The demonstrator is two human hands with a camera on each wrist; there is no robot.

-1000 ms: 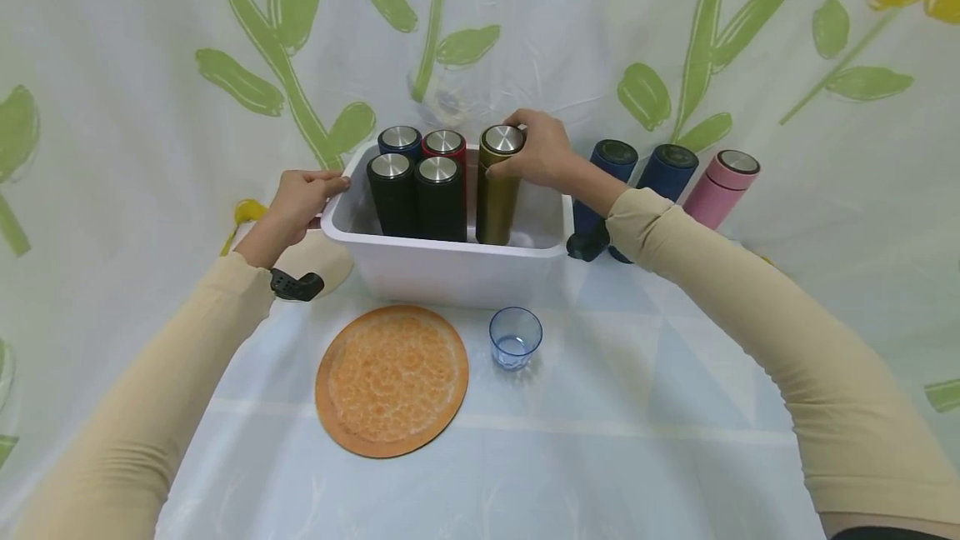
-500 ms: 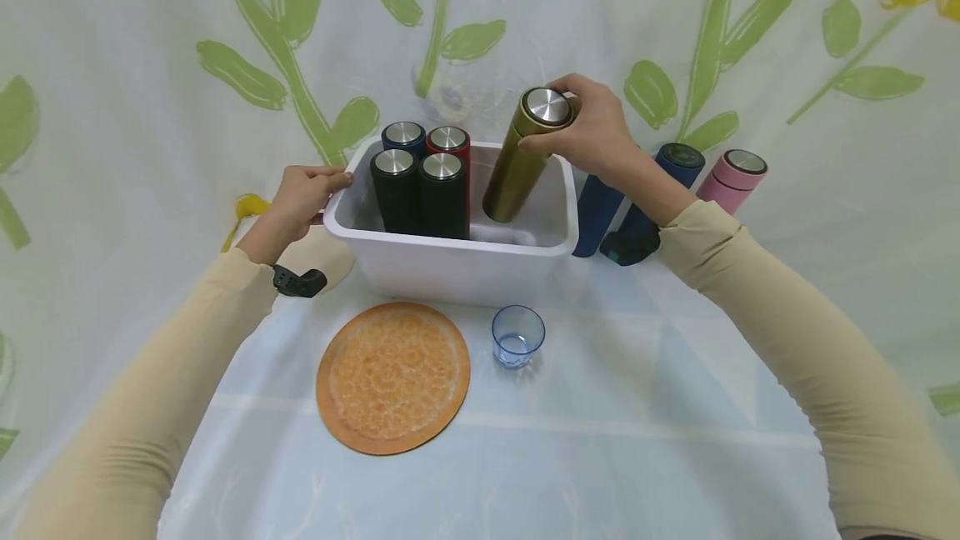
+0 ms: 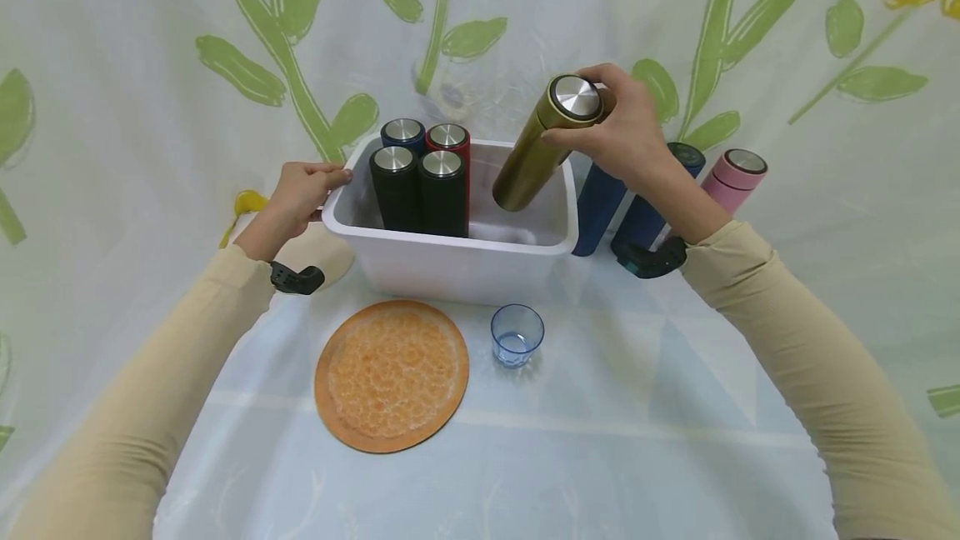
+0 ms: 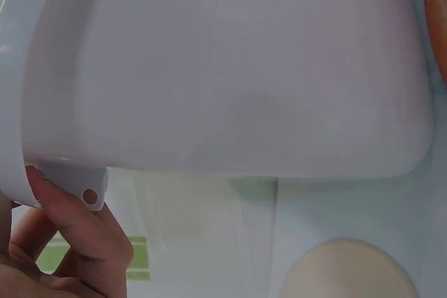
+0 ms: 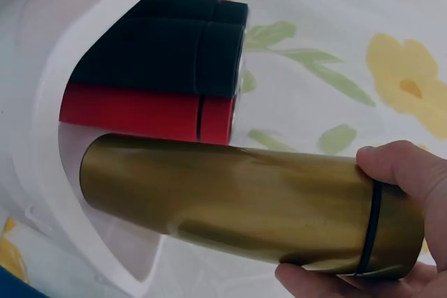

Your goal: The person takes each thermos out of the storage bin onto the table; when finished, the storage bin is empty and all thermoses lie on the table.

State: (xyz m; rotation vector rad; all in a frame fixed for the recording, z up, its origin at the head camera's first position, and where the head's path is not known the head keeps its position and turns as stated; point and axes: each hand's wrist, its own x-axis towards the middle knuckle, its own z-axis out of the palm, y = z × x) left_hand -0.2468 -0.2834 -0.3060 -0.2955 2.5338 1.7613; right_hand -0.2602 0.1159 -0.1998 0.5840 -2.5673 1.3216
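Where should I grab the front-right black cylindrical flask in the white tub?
Grip the black flask by its steel-capped top from above: it stands upright, with another black flask on its left, a red one behind and the white tub wall in front.

Eight cylindrical steel-capped flasks: two black (image 3: 395,187), three dark blue (image 3: 402,132), one red (image 3: 448,138), one gold (image 3: 542,142), one pink (image 3: 731,176). One white plastic tub (image 3: 450,261). One round orange mat (image 3: 392,375). One small blue glass cup (image 3: 516,335).
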